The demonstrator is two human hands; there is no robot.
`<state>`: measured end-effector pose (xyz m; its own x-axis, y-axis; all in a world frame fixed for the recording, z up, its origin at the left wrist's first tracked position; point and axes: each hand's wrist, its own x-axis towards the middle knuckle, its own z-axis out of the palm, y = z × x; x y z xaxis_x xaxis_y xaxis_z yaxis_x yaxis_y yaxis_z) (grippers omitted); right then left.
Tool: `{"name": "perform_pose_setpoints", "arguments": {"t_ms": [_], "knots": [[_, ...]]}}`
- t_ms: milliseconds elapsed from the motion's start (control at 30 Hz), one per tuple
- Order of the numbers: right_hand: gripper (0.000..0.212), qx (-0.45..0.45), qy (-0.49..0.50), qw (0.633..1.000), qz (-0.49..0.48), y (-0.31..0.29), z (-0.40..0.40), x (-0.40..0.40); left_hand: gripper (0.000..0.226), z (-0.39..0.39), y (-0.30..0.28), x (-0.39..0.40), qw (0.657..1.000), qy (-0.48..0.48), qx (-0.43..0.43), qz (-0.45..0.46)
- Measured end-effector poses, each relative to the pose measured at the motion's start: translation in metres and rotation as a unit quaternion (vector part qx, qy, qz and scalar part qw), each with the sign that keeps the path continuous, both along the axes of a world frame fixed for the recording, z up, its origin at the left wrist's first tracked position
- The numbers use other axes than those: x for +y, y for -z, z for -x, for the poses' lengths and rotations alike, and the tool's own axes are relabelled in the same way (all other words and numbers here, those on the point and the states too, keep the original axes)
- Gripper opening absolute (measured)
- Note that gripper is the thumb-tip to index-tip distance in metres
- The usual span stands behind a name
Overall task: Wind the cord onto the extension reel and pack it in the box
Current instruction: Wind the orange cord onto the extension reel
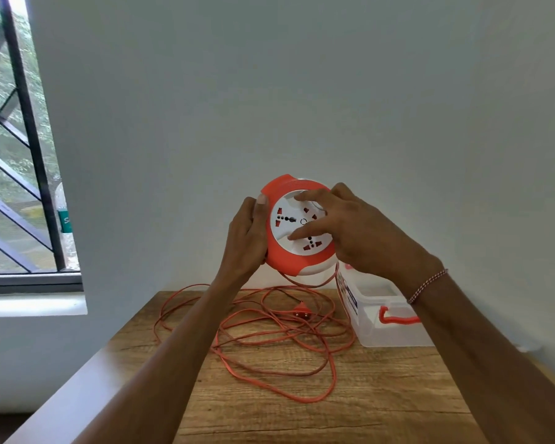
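I hold a round orange and white extension reel [289,254] up in the air above the table, its socket face toward me. My left hand [245,238] grips its left rim. My right hand [353,232] rests on the white socket disc, fingers spread and pressed into its recess. An orange cord [269,334] hangs from the reel's bottom and lies in loose tangled loops on the wooden table [366,411]. The orange plug [302,310] lies among the loops. A clear plastic box [382,318] with an orange handle stands open at the right.
A plain wall stands close behind the table. A barred window [20,155] is at the left with a plastic bottle [65,225] on its sill. The table's left edge runs diagonally toward me.
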<state>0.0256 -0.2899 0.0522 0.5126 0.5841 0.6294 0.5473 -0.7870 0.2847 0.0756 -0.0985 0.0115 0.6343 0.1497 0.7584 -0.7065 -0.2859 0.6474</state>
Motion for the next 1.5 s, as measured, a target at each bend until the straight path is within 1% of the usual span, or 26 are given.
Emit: {"name": "perform_pose_setpoints", "arguments": {"t_ms": [67, 233, 300, 400, 467, 533, 633, 733, 833, 867, 900, 967, 1067, 1233, 1300, 1433, 1500], "knots": [[0.065, -0.007, 0.016, 0.999, 0.032, 0.001, 0.004, 0.005, 0.037, 0.003, 0.001, 0.000, 1.000, 0.008, -0.003, -0.005], [0.061, -0.054, 0.048, 0.997, 0.019, -0.005, 0.005, 0.014, 0.034, 0.007, -0.003, -0.005, 1.000, 0.011, 0.001, 0.012], [0.062, -0.069, 0.046, 0.997, -0.005, -0.005, 0.002, 0.015, 0.037, 0.007, -0.007, -0.004, 1.000, 0.011, -0.004, 0.023], [0.058, -0.088, 0.041, 0.994, -0.054, -0.003, 0.000, 0.015, 0.033, 0.009, -0.011, -0.003, 1.000, 0.010, -0.015, 0.023], [0.057, -0.091, 0.053, 0.992, -0.074, -0.001, -0.001, 0.015, 0.031, 0.010, -0.011, -0.004, 1.000, 0.008, -0.027, 0.007], [0.060, -0.090, 0.062, 0.988, -0.109, 0.001, -0.001, 0.013, 0.031, 0.009, -0.010, -0.004, 0.999, 0.000, -0.030, -0.012], [0.064, -0.080, 0.036, 0.983, -0.164, 0.001, -0.003, 0.011, 0.034, 0.006, -0.008, -0.003, 0.999, -0.007, -0.031, -0.039], [0.055, -0.062, 0.011, 0.987, -0.147, -0.002, -0.005, 0.005, 0.037, 0.003, -0.007, -0.002, 0.998, -0.010, -0.033, -0.057], [0.034, -0.082, -0.022, 0.988, -0.129, -0.005, -0.007, -0.005, 0.037, 0.002, -0.009, 0.001, 0.997, -0.012, -0.033, -0.063], [0.031, -0.085, -0.034, 0.990, -0.111, -0.006, -0.009, -0.008, 0.038, 0.001, -0.010, 0.002, 0.997, -0.013, -0.031, -0.065], [0.033, -0.077, -0.041, 0.992, -0.090, -0.007, -0.009, -0.011, 0.038, 0.001, -0.011, 0.004, 0.997, -0.011, -0.030, -0.068], [0.044, -0.050, -0.049, 0.996, -0.055, -0.009, -0.007, -0.014, 0.039, 0.000, -0.012, 0.005, 0.997, -0.005, -0.029, -0.077], [0.057, -0.036, -0.022, 0.999, -0.005, -0.007, -0.001, -0.007, 0.039, 0.001, -0.011, 0.005, 0.995, -0.010, -0.035, -0.092], [0.061, -0.060, 0.037, 0.997, 0.028, -0.005, 0.005, -0.001, 0.040, 0.002, -0.010, 0.001, 0.994, -0.008, -0.039, -0.098], [0.062, -0.075, 0.047, 0.996, 0.018, -0.003, 0.004, -0.002, 0.040, 0.002, -0.010, 0.001, 0.994, -0.008, -0.040, -0.098], [0.054, -0.096, 0.053, 0.993, -0.037, -0.001, 0.001, -0.003, 0.038, 0.003, -0.010, -0.001, 0.994, -0.007, -0.042, -0.097], [0.055, -0.093, 0.060, 0.992, -0.065, 0.001, 0.000, -0.002, 0.038, 0.003, -0.010, -0.001, 0.994, -0.009, -0.041, -0.099]]}}
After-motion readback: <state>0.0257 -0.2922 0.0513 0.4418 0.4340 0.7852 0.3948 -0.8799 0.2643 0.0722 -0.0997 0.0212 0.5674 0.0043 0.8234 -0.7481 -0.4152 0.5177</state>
